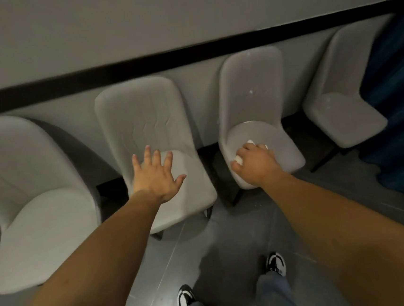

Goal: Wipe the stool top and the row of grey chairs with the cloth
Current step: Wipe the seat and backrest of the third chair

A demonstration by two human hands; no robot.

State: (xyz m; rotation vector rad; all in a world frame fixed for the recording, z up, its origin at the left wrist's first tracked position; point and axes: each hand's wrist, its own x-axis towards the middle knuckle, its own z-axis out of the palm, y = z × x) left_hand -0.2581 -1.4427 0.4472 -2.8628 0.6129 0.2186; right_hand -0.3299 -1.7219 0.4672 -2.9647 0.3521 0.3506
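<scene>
Several grey upholstered chairs stand in a row against the wall. My right hand (255,163) is closed on a small white cloth (239,160) and presses it on the seat of the third chair (251,91). Only bits of the cloth peek out around my fingers. My left hand (157,173) is open with fingers spread, hovering over or resting on the seat of the second chair (143,114). A wider chair (36,213) sits at the far left and another chair (345,119) at the right. No stool is in view.
A grey wall with a black horizontal band (186,53) runs behind the chairs. A dark blue curtain (398,99) hangs at the right edge. My feet in black-and-white shoes (276,264) stand on the grey floor in front of the chairs.
</scene>
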